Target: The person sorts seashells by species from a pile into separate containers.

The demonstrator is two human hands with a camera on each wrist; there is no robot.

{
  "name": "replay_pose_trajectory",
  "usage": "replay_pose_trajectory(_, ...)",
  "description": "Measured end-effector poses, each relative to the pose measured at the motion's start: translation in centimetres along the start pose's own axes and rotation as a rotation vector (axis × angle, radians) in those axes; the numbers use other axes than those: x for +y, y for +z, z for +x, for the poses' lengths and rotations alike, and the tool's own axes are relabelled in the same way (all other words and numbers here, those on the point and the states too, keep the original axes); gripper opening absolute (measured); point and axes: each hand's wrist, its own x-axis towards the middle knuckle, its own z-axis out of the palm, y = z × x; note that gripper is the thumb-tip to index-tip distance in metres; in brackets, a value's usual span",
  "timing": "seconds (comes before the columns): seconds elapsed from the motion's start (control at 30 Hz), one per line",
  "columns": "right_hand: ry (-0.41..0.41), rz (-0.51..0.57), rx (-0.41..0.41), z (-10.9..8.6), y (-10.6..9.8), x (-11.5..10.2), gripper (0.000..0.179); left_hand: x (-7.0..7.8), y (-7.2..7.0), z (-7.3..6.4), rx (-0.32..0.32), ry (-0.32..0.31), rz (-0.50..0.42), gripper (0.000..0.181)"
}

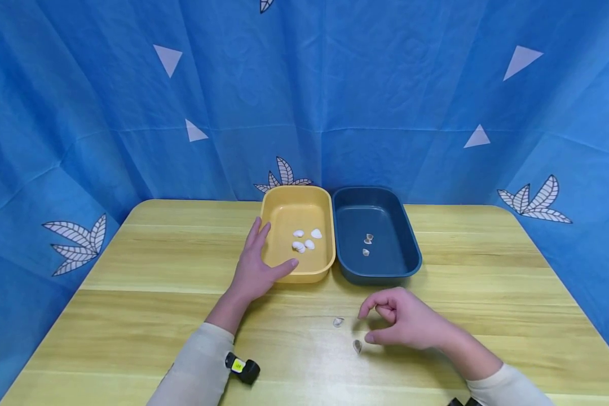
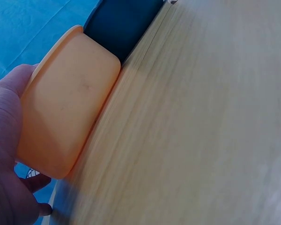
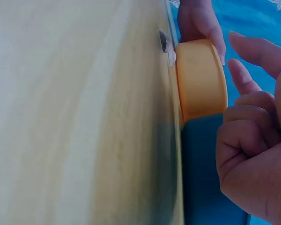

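My left hand (image 1: pixel 256 270) rests against the left front corner of a yellow plastic bin (image 1: pixel 296 278), its thumb over the front rim and its spread fingers along the left side. Several white seashells (image 1: pixel 309 244) lie inside that bin. To its right, a dark blue bin (image 1: pixel 380 278) holds a few small brownish shells (image 1: pixel 366 252). Over the table in front of the blue bin hovers my right hand (image 1: pixel 406 318), thumb and index finger apart with nothing between them, the other fingers curled. Near its thumb tip lies a greyish-brown shell (image 1: pixel 357 346); another shell (image 1: pixel 338 322) sits farther left.
Both bins stand side by side at the back of a wooden table (image 1: pixel 157 316). A blue curtain (image 1: pixel 325 96) with leaf and triangle prints hangs behind and around it. A black strap device (image 1: pixel 243 367) is worn on the left sleeve.
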Motion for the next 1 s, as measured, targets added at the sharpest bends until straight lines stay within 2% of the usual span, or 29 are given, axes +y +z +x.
replay_pose_trajectory(0.23,0.033,0.017,-0.075,-0.1,0.8,0.6,0.027,0.0,0.0,-0.1,-0.002,0.000,-0.002,0.107)
replay_pose_trajectory(0.63,0.071,0.015,-0.118,-0.3,1.8,1.3,0.024,0.1,0.0,-0.1,-0.003,0.005,-0.016,0.106)
replay_pose_trajectory(1.0,0.149,-0.075,-0.152,0.2,1.9,0.8,0.019,0.1,-0.1,0.0,0.001,0.011,-0.006,0.106)
